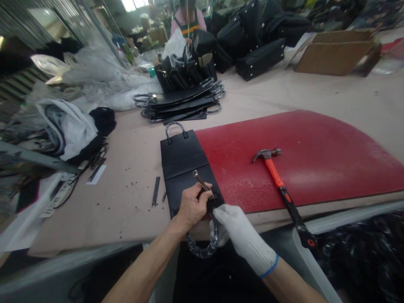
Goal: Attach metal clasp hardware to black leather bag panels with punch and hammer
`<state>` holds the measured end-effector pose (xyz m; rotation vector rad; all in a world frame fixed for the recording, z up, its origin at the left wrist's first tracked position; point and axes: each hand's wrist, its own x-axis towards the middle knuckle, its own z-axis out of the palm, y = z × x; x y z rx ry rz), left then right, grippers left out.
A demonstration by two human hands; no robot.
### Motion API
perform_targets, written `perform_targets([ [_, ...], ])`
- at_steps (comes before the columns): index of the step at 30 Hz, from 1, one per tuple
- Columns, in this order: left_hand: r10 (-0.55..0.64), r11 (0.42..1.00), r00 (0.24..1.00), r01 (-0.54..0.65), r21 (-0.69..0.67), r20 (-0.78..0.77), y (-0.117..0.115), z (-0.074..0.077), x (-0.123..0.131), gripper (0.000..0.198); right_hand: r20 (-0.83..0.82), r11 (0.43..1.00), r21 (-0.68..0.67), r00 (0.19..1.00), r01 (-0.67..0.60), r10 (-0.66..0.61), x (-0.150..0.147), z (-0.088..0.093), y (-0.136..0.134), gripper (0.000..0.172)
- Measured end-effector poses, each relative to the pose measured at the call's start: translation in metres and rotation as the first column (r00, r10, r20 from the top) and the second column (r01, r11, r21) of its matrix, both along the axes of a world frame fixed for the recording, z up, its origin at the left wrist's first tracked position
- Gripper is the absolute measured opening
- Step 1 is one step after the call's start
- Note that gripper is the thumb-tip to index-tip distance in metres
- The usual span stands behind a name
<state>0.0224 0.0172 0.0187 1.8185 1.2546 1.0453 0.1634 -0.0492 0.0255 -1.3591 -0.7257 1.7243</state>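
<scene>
Centre of frame, low: a flat black panel (184, 166) lay on the worktop (132, 147), long axis running from upper left down toward lower right, its right side along the red mat (315, 155). Far handle (175, 123) stood out past the top edge; near handle (202, 251) looped down over the worktop's front edge.

Left hand (194, 205), bare: closed, thumb and fingers pinched round a metal rod (200, 181). Rod slanted, knobbed end up and left above the grip, lower end toward the panel's lower right corner. Whether its tip touched the panel, could not tell; fingers and shadow hid it.

Right hand (233, 223), white-gloved: fingers folded nearly closed on the right side of the near handle, just beside the panel corner. Rod's lower end lay just up and left of these gloved fingertips.

Hammer (285, 197) lay apart from both hands, up and right of the right hand, the nearer of the two. Head on the mat, toward upper left; long axis slanting to lower right, butt beyond the worktop's edge.
</scene>
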Motion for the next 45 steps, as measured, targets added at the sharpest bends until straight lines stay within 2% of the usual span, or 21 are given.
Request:
perform_targets([
  [6,-0.028,0.987,0.997,0.04,0.157,-0.078,-0.007,-0.009,0.001,0.015,0.028,0.988,-0.098,0.992,-0.119,0.123,0.009,-0.002,-0.019,0.042],
  [10,-0.012,0.978,0.997,0.028,0.208,-0.08,-0.009,-0.011,0.002,0.014,0.061,0.985,-0.104,0.988,-0.135,0.142,0.022,0.001,-0.03,0.041],
  [12,-0.004,0.972,0.996,0.023,0.232,-0.084,-0.009,-0.013,0.003,0.014,0.14,0.987,-0.081,0.979,-0.14,0.15,0.033,0.004,-0.035,0.038],
  [14,0.004,0.968,0.996,0.019,0.25,-0.09,-0.01,-0.014,0.003,0.013,0.311,0.987,-0.038,0.936,-0.158,0.162,0.046,0.006,-0.04,0.035],
  [15,0.007,0.967,0.996,0.017,0.254,-0.094,-0.01,-0.015,0.004,0.013,0.44,0.986,0.001,0.885,-0.169,0.151,0.053,0.007,-0.043,0.034],
  [17,0.011,0.967,0.995,0.015,0.255,-0.099,-0.01,-0.016,0.004,0.013,0.71,0.978,0.115,0.702,-0.175,0.043,0.068,0.009,-0.049,0.033],
  [19,0.01,0.968,0.995,0.016,0.251,-0.101,-0.011,-0.017,0.004,0.013,0.887,0.947,0.248,0.442,-0.205,-0.136,0.084,0.01,-0.052,0.036],
  [21,0.003,0.968,0.994,0.024,0.249,-0.108,-0.011,-0.018,0.004,0.013,0.944,0.912,0.317,0.175,-0.261,-0.279,0.098,0.011,-0.051,0.041],
  [24,-0.001,0.967,0.993,0.031,0.254,-0.116,-0.012,-0.017,0.005,0.013,0.937,0.918,0.234,-0.179,-0.319,-0.301,0.118,0.016,-0.04,0.047],
  [25,0.002,0.967,0.993,0.028,0.252,-0.118,-0.012,-0.016,0.005,0.013,0.936,0.936,0.17,-0.248,-0.308,-0.251,0.122,0.018,-0.035,0.049],
  [26,0.004,0.969,0.993,0.026,0.246,-0.12,-0.012,-0.015,0.006,0.013,0.943,0.953,0.095,-0.28,-0.287,-0.178,0.127,0.02,-0.03,0.051],
  [28,0.001,0.974,0.992,0.028,0.226,-0.127,-0.012,-0.014,0.006,0.013,0.967,0.971,-0.059,-0.253,-0.232,-0.002,0.134,0.024,-0.019,0.051],
  [31,-0.009,0.979,0.992,0.035,0.202,-0.125,-0.012,-0.014,0.007,0.015,0.981,0.97,-0.181,-0.104,-0.162,0.166,0.145,0.027,-0.006,0.047],
  [33,-0.012,0.982,0.993,0.034,0.188,-0.116,-0.011,-0.014,0.008,0.016,0.984,0.973,-0.178,-0.03,-0.145,0.175,0.155,0.028,0.001,0.043],
  [38,-0.006,0.987,0.995,0.021,0.159,-0.098,-0.012,-0.012,0.009,0.016,0.989,0.983,-0.102,0.087,-0.152,0.116,0.176,0.039,0.008,0.028],
  [39,-0.009,0.988,0.995,0.024,0.155,-0.097,-0.012,-0.012,0.01,0.015,0.982,0.988,-0.059,0.169,-0.143,0.083,0.175,0.044,0.005,0.028],
  [40,-0.013,0.988,0.995,0.028,0.154,-0.096,-0.012,-0.011,0.01,0.015,0.953,0.993,0.008,0.302,-0.121,0.029,0.172,0.051,0.001,0.03],
  [42,-0.02,0.987,0.995,0.036,0.159,-0.097,-0.012,-0.01,0.01,0.016,0.747,0.985,0.172,0.656,-0.031,-0.11,0.161,0.069,-0.009,0.037],
  [43,-0.022,0.986,0.995,0.038,0.162,-0.099,-0.012,-0.01,0.01,0.016,0.59,0.97,0.243,0.792,0.008,-0.154,0.153,0.079,-0.015,0.041],
  [44,-0.022,0.985,0.995,0.039,0.165,-0.101,-0.012,-0.009,0.01,0.016,0.457,0.957,0.291,0.877,0.015,-0.152,0.145,0.091,-0.021,0.043],
  [45,-0.021,0.985,0.994,0.038,0.168,-0.103,-0.012,-0.009,0.01,0.016,0.375,0.945,0.328,0.918,-0.005,-0.125,0.137,0.102,-0.026,0.045],
])
